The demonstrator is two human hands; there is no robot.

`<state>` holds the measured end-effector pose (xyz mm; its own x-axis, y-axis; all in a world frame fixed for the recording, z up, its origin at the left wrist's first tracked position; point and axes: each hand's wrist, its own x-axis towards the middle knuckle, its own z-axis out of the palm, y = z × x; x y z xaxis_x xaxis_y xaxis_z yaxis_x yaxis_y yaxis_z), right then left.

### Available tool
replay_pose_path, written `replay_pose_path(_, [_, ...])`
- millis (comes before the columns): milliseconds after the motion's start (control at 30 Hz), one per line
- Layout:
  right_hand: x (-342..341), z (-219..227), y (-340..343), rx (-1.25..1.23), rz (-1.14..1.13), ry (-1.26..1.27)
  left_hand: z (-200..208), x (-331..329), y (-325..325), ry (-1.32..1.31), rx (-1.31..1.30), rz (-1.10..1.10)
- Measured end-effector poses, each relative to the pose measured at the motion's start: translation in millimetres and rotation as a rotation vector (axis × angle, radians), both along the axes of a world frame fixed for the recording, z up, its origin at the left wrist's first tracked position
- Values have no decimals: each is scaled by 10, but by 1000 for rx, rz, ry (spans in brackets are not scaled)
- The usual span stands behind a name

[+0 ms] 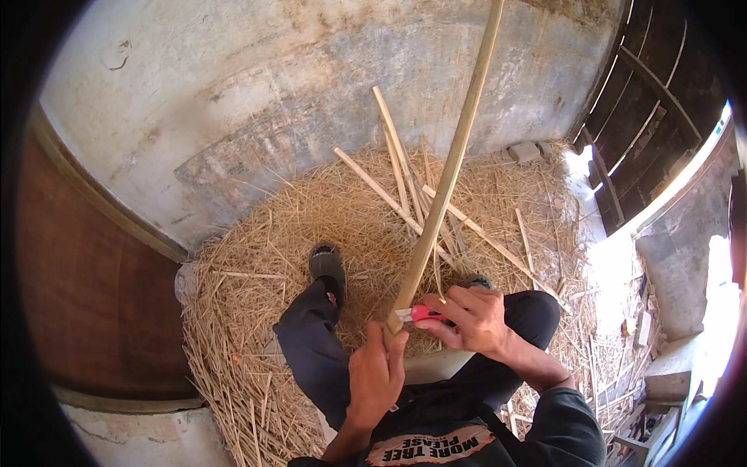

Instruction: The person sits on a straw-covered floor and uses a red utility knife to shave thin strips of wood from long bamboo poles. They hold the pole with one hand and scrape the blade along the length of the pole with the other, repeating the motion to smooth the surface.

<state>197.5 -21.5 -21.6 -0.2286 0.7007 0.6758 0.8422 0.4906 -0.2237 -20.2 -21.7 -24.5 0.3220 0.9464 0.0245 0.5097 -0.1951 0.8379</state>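
Note:
A long bamboo strip [440, 204] slants from my lap up past the top of the view. My left hand [377, 369] grips its near end between thumb and fingers. In my right hand [476, 321] is a red utility knife [425, 313], held in closed fingers. Its blade lies against the strip just above my left hand. A thin curled shaving [441, 289] stands up beside the knife. My knees are apart on either side of the strip.
Shavings and thin slivers [272, 226] cover the ground around my shoes. Several cut bamboo pieces [397, 167] lean and lie ahead. A stained plaster wall [233, 93] rises behind them. At left is a brown wooden panel [101, 288]; dark slatted boards [650, 101] stand at the far right.

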Motion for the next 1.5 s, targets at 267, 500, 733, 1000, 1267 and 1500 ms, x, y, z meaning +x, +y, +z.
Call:
replay_pose_path(267, [32,13,11,3,0,-14,-6,-18,-22,5,2,-11])
replay_pose_path(500, [327,88,207,13,-302,209,-138,-110,-165,69,-59,-48])
replay_pose_path(733, [827,101,352,-138,-446,358,-326,-348,-340,49,-199,-120])
replay_pose_path(1000, [693,56,241,-131,-415,444,-259,-392,-259,10,-183,-131])
replay_pose_path(1267, [327,-200,-41,-110,24,174,-91,-211,-78,-104,-189,-98])
replay_pose_path(1500, [66,-207,-86,-76,98,121,-2,-64,-46,-85,-142,-99])
